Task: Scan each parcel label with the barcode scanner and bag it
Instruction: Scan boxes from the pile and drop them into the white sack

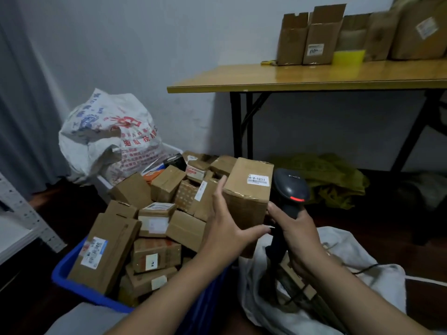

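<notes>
Blue bin (72, 284), heaped with cardboard boxes. White bag (367, 284) just beside its right edge, mouth open. Parcel (249, 209) held above the bin's right edge. Left hand (227, 228) holds it: fingers pressed together on its left face, thumb spread across the front. Right hand (298, 235) curled round barcode scanner (291, 189) handle; head just beside the parcel's label (257, 180), red light lit.

Dim rm, soft blur, wide-angle edge warp, glare on table (290, 76).

Brown parcel (246, 197), black scanner (291, 189), blue bin (72, 279).
</notes>
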